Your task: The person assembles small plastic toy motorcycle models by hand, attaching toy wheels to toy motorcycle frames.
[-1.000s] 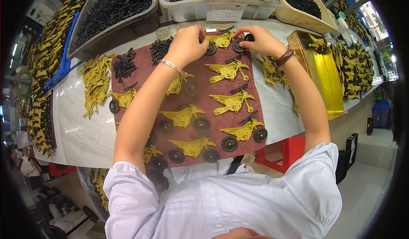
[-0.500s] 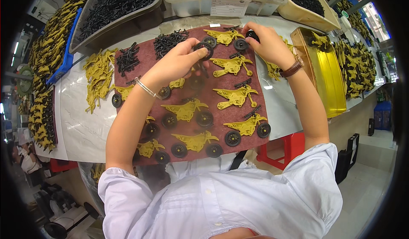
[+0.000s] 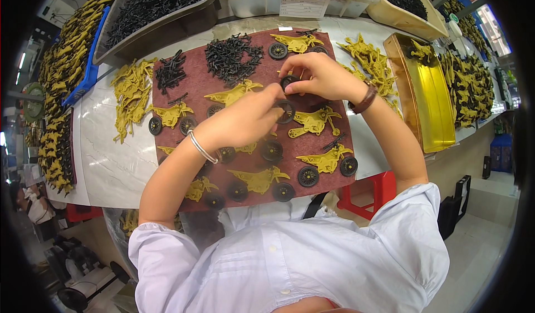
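Fingers [image 3: 277, 98] of both hands pinch small black wheels [image 3: 287, 110]

We see maroon mat [image 3: 173, 98]: matt, felt-like cloth. Yellow motorcycle frames [image 3: 315, 122] and black wheels [image 3: 307, 176]: moulded plastic, slight sheen. At 2 o'clock, amber tray [image 3: 432, 109]: glossy translucent plastic. Tabletop [image 3: 106, 151]: smooth, marble-look. Bracelet [image 3: 200, 148]: shiny metal.

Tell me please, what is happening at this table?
A person puts toy motorbikes together on a dark red mat. The left hand holds a black wheel, and the right hand pinches another wheel. Yellow bike bodies lie in rows on the mat, many already with wheels. Trays of black parts stand behind.
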A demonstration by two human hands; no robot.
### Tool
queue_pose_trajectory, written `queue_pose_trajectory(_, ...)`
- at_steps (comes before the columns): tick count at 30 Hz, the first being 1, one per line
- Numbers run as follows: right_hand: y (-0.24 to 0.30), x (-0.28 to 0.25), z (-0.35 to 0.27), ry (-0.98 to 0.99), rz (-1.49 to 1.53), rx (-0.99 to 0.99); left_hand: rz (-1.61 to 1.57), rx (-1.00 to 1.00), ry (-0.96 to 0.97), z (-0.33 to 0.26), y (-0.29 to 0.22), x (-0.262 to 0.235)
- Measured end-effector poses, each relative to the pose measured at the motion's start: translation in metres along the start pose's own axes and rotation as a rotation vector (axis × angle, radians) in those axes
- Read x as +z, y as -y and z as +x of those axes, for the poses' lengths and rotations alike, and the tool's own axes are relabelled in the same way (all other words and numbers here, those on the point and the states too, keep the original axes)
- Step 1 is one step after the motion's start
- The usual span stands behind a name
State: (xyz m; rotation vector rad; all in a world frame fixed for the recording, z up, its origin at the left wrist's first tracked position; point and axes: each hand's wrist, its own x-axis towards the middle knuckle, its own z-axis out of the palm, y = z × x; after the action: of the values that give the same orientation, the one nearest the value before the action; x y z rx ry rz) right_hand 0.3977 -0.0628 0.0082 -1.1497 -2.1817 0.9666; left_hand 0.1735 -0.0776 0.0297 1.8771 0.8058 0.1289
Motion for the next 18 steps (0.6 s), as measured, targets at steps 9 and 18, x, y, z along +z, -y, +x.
queue_pose_trajectory(9, -0.005, 0.016, 0.0, -0.105, -0.181, 0.013, 0.246, 0.218, -0.17, -0.002, -0.009, 0.0)
queue_pose_trajectory(18, 0.036, -0.003, -0.008, 0.092, 0.63, 0.331, 0.06, 0.072, -0.28, -0.007, -0.008, -0.011)
